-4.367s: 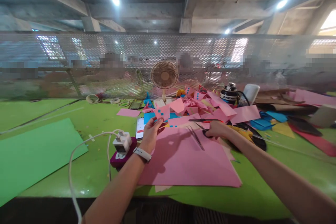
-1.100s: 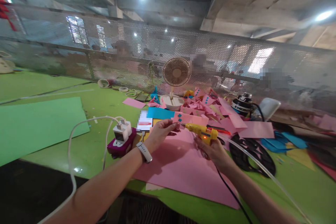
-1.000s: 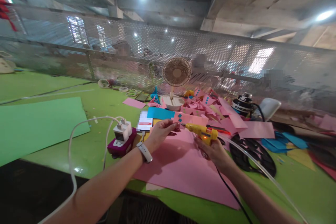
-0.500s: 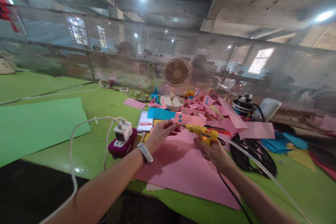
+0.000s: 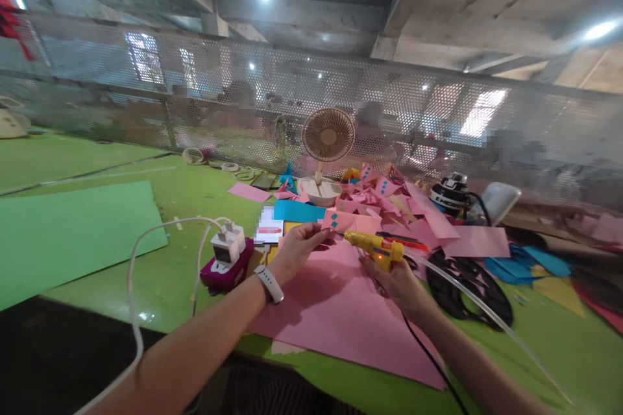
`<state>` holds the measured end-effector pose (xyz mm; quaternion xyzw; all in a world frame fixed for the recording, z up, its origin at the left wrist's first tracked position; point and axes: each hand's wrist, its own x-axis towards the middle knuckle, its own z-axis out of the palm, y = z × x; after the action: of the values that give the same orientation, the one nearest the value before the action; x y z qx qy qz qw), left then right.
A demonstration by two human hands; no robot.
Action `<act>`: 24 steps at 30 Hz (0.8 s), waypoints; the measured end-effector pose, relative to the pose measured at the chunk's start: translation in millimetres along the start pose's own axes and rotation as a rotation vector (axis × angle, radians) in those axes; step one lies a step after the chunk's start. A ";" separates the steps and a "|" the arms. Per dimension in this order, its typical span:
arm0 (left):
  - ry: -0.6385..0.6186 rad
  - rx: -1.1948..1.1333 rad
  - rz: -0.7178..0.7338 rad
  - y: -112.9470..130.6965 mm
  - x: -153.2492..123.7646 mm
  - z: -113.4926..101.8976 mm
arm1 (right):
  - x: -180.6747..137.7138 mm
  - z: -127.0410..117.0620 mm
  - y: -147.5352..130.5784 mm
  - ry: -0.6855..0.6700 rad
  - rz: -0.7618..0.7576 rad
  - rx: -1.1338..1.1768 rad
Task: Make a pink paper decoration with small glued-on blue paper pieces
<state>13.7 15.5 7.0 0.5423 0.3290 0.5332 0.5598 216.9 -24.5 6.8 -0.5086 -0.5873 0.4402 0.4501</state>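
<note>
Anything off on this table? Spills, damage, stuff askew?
No spill or damage visible. Untidy, though: pink scraps are heaped loosely by the fan, and pale paper pokes out askew from under the large pink sheet. The yellow glue gun in the right hand points toward the left hand, looking uncomfortably close.

The glue gun (image 5: 372, 245) is smooth yellow plastic, a bit shiny. The big pink sheet (image 5: 341, 318) is paper, flat and dull. The green table (image 5: 189, 198) is slick and shiny. The fence (image 5: 292, 78) looks like metal full of tiny holes. The ceiling (image 5: 321, 16) is rough, dull concrete.
</note>
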 end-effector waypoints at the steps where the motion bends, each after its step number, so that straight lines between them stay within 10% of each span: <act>1: 0.002 -0.004 0.001 -0.5 0.2 -0.1 | 0.4 0.1 0.7 -0.002 0.005 0.001; 24: 0.062 0.636 0.365 1.8 -5.7 1.7 | -0.4 5.0 0.5 0.051 -0.144 -0.027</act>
<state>13.7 9.4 7.9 0.7225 0.3930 0.5116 0.2487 212.2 -25.1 5.2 -0.4822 -0.6168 0.3856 0.4883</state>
